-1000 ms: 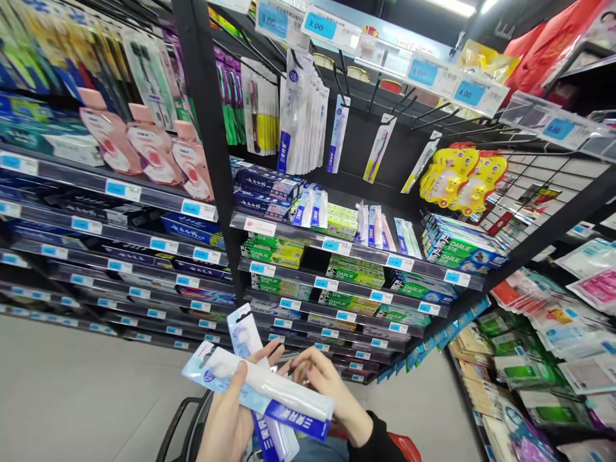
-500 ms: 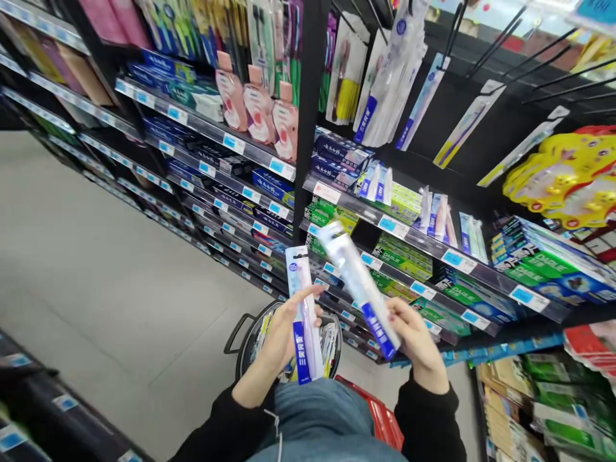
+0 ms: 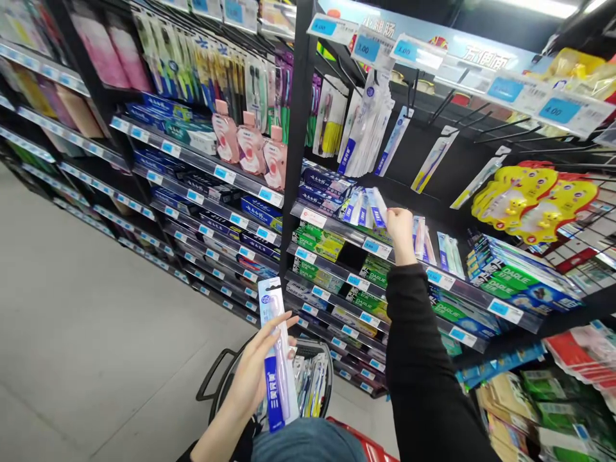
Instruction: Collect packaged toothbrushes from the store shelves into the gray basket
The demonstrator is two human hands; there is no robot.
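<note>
My left hand (image 3: pixel 260 371) is closed round a blue-and-white toothbrush pack (image 3: pixel 276 350), held upright low in the view above a black basket (image 3: pixel 269 378). My right hand (image 3: pixel 399 224) reaches up to the shelf and grips a second toothbrush pack (image 3: pixel 379 208), which stands among similar packs (image 3: pixel 359 206) on the shelf edge. The right arm wears a black sleeve (image 3: pixel 418 359).
Black store shelves (image 3: pixel 296 147) hold toothpaste boxes (image 3: pixel 514 282), pink bottles (image 3: pixel 250 141) and hanging toothbrushes (image 3: pixel 366 122). Yellow packs (image 3: pixel 524 199) hang at the right. Grey floor (image 3: pixel 72 333) lies at the left. A red item (image 3: pixel 360 443) sits by the basket.
My right hand has carried its toothbrush pack up from in front of me to the shelf. The left hand keeps its pack and has sunk a little.
</note>
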